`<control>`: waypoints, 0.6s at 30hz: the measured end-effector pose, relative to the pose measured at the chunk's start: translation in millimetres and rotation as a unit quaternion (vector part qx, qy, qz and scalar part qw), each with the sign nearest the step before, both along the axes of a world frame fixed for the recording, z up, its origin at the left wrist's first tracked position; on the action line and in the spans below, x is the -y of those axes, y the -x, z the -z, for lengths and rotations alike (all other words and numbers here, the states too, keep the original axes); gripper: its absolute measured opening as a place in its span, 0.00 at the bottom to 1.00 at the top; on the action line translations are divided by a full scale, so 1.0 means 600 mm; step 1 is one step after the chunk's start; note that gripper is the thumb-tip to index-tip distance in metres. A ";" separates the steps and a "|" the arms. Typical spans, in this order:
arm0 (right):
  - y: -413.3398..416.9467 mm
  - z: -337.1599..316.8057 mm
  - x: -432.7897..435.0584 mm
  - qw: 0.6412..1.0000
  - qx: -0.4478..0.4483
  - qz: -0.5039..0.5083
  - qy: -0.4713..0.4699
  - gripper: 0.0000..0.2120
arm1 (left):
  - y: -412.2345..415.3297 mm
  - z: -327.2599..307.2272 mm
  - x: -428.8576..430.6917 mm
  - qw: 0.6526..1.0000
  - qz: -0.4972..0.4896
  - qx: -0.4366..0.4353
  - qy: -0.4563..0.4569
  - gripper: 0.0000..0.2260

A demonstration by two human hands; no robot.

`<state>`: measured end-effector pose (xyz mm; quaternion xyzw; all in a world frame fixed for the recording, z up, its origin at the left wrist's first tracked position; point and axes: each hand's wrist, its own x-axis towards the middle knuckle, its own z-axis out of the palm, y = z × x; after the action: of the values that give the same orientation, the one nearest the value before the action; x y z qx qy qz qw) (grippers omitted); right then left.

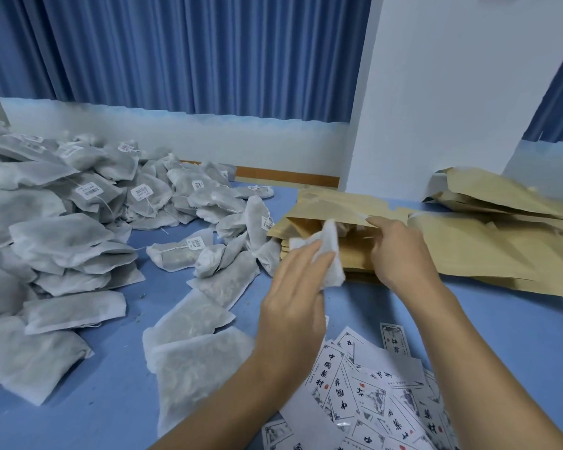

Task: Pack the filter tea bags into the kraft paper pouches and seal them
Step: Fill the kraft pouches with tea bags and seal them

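**Packing stage: one bag at the mouth of one pouch.** Your left grip (293, 303) pinches a white, crumpled filter-paper tea bag (332, 254) between thumb and curled fingers. It holds the bag's far end at the open mouth of the topmost flat brown kraft paper pouch (338, 203). This pouch lies on a stack of similar pouches near the middle of the blue bench (501, 336). Your right grip (400, 251) pinches the upper lip of that mouth and lifts it, so neither grip is spread. The bag appears partly inside, though how deep it sits cannot be told. By judgement the task is at an early point. A large heap of grey-white filter tea bags (62, 222), many carrying small white barcode tags on strings, covers the left of the bench unpacked, with strays lying just beside the pouch stack. A spread of tan kraft pouches (485, 254) extends to the right, with a further pile (488, 190) behind it; whether any of these is filled or sealed cannot be told. The pouch you hold is unsealed. Left to do: seat this bag fully, close the mouth, and repeat for the heap. White printed paper labels (371, 391) with black characters lie scattered on the near bench.
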<state>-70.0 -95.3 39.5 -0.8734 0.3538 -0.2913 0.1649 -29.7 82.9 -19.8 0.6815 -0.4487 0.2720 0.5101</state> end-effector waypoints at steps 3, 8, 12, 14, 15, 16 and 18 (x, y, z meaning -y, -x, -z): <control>0.002 -0.010 -0.001 1.000 -0.002 -0.021 -0.001 0.27 | -0.007 -0.023 0.041 0.997 0.008 0.066 -0.026 0.21; 0.005 -0.025 -0.011 0.998 0.002 -0.060 0.027 0.23 | -0.052 -0.075 0.161 0.907 -0.042 -0.099 -0.407 0.14; 0.007 -0.033 -0.011 0.997 0.023 -0.060 0.046 0.24 | -0.112 -0.097 0.229 0.896 -0.002 -0.094 -0.435 0.16; 0.005 -0.030 -0.007 0.997 0.022 -0.057 0.041 0.24 | -0.122 -0.091 0.235 0.897 0.006 -0.072 -0.436 0.16; 0.003 -0.026 -0.006 0.998 0.021 -0.057 0.035 0.24 | -0.120 -0.087 0.232 0.900 0.002 -0.052 -0.433 0.15; 0.001 -0.022 -0.004 0.998 0.023 -0.053 0.029 0.24 | -0.112 -0.084 0.224 0.905 -0.005 -0.032 -0.423 0.14; 0.000 -0.016 0.004 0.999 0.029 -0.037 0.024 0.22 | -0.091 -0.079 0.198 0.935 -0.016 0.018 -0.355 0.09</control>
<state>-69.8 -97.8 48.8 -0.8807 0.3095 -0.3187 0.1643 25.1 -36.0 27.5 0.8201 -0.5144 0.1151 0.2228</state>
